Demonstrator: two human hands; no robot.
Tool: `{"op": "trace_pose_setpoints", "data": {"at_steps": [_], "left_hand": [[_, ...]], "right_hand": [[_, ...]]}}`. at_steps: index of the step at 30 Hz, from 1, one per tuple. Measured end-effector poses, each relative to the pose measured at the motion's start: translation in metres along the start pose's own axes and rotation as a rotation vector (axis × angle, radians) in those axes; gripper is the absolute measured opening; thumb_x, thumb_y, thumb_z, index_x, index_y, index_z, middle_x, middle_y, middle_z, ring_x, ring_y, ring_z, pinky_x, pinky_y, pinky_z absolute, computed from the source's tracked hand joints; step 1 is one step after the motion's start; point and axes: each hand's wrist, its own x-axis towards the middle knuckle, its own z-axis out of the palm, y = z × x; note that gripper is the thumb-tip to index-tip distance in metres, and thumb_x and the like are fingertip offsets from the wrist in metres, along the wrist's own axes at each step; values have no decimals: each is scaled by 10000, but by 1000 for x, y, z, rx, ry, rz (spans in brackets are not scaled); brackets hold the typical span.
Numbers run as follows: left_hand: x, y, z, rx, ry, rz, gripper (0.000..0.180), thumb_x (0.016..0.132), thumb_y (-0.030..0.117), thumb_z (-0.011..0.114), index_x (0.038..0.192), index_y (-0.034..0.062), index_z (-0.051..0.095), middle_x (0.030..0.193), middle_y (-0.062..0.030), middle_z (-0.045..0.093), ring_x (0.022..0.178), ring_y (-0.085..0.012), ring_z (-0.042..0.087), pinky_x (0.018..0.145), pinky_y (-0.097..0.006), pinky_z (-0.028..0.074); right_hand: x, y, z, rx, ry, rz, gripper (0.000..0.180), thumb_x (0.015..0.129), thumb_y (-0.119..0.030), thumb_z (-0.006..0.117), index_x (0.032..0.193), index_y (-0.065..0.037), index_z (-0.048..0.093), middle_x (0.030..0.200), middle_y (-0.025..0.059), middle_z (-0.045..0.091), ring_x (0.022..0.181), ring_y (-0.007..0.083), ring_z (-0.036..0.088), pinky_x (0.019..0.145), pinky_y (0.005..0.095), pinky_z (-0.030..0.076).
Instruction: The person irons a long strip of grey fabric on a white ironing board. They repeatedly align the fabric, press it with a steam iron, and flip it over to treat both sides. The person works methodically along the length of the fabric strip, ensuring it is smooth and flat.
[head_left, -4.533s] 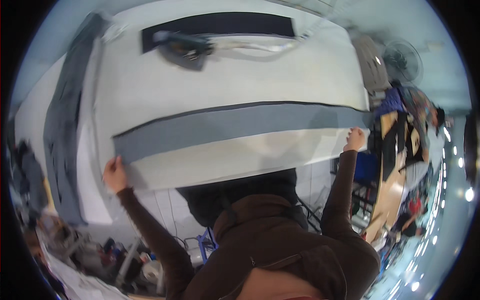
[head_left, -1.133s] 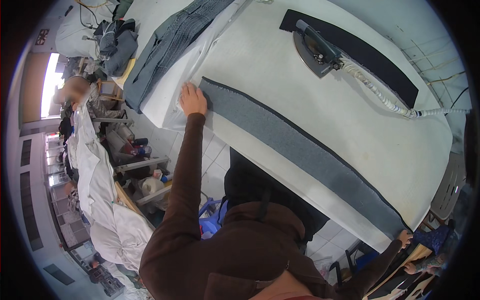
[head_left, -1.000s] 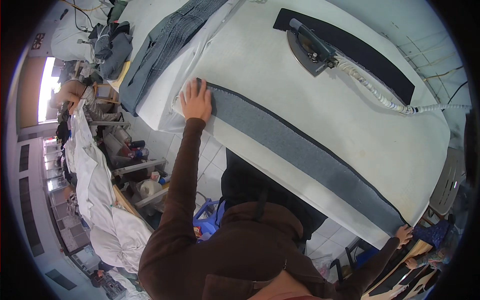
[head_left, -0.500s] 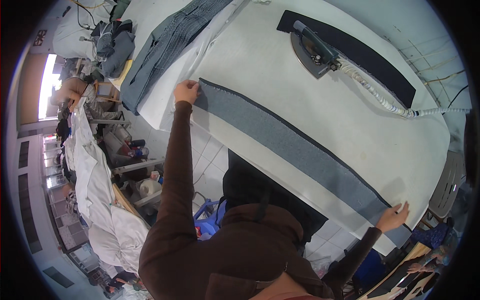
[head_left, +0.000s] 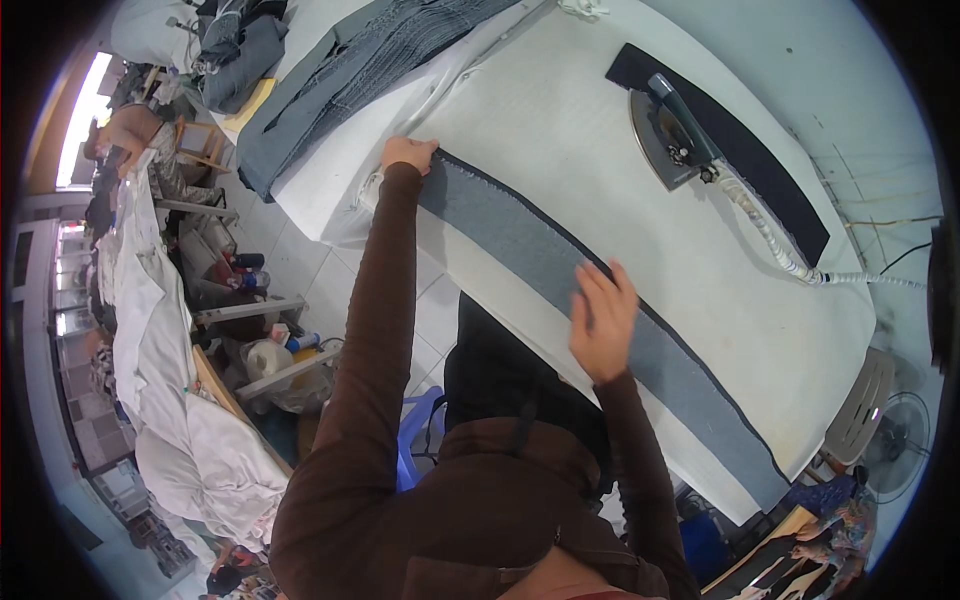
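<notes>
A long grey fabric strip (head_left: 520,245) lies flat along the near edge of the white padded ironing table (head_left: 560,130). My left hand (head_left: 408,152) grips the strip's far left end at the table edge. Over the middle of the strip, my right hand (head_left: 602,322) lies flat with its fingers spread, pressing on the cloth. Both arms wear dark brown sleeves.
A steam iron (head_left: 672,135) with a wrapped hose (head_left: 790,262) rests on a black mat (head_left: 740,165) at the back. Folded grey fabric (head_left: 370,60) lies on the table's left end. White cloth heaps (head_left: 170,390), stools and another person (head_left: 125,130) stand at left; a fan (head_left: 895,445) at right.
My right hand has come from the strip's right end to its middle and now lies flat on it. My left hand stays at the left end.
</notes>
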Motion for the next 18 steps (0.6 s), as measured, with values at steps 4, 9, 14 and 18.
{"op": "trace_pose_setpoints", "data": {"at_steps": [4,9,14,18], "left_hand": [[5,-13,-1,-140,-35,11,287,950,261,898,926,-16,830,812,-75,773,687,-161,759,643,-315,656],[6,-25,-2,-207,-98,47,245,984,196,874,948,-38,810,862,-73,773,729,-143,763,660,-305,672],[-2,-34,-1,-345,-72,131,238,970,191,858,921,-40,833,771,-95,801,657,-156,784,644,-310,643],[-4,-38,0,-374,-65,161,211,967,175,838,917,-30,826,772,-88,807,657,-151,786,653,-306,640]], "right_hand": [[71,-26,67,44,-135,-123,443,998,-110,739,1434,-34,723,1553,146,672,1557,420,497,1239,602,403],[128,-39,145,-94,-288,-170,560,1035,-196,721,1567,-57,613,1670,133,578,1626,399,415,1268,650,363],[151,-35,193,-232,-354,-184,614,1083,-250,666,1665,-103,534,1752,105,501,1653,393,373,1298,684,295],[159,-36,213,-276,-369,-170,619,1091,-282,661,1682,-159,527,1780,99,465,1657,394,368,1298,699,275]]}}
